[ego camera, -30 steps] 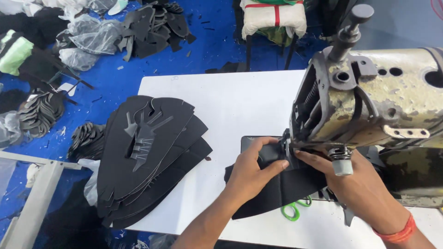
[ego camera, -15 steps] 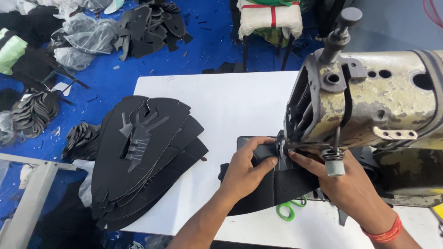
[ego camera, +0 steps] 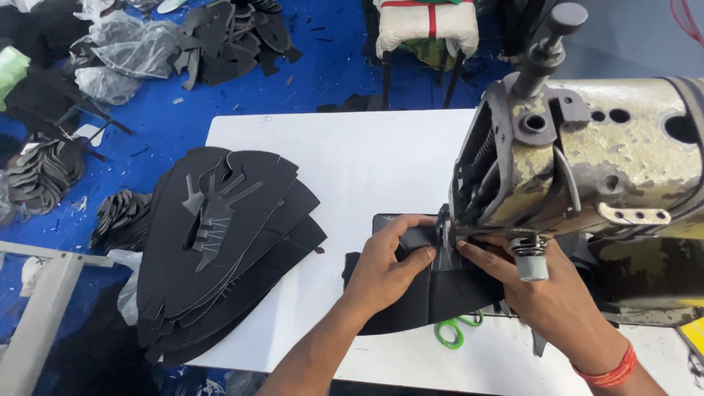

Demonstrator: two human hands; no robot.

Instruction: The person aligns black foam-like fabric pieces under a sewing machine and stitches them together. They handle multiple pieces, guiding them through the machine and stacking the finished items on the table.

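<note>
Fingers (ego camera: 411, 253) of the left hand (ego camera: 385, 271) lie nearly flat and close together, pressing down on a black fabric piece (ego camera: 433, 293) rather than gripping it. This flat press keeps the material from lifting or sliding on the white table (ego camera: 352, 169).

Seen from the head camera, the right hand (ego camera: 546, 293) rests palm down on the same piece from the other side, its fingertips (ego camera: 469, 253) stretched toward the foot of the sewing machine (ego camera: 587, 169). The fingers are extended, not curled around anything, so both hands steer the fabric by pressure from above. They sit on either side of the needle area, which holds the piece taut and straight where the stitching happens. A red thread band circles the right wrist.

The black fabric piece lies on the table directly under the machine head, partly hidden by the hands and the worn, cream-coloured machine body. Green-handled scissors (ego camera: 455, 334) peek out from under its near edge, between the forearms.

To the left, well apart from the hands, a stack of black cut panels (ego camera: 220, 249) is fanned out on the table within arm's reach. Beyond the table, the blue floor (ego camera: 161, 125) is scattered with more black scraps and plastic bags.
</note>
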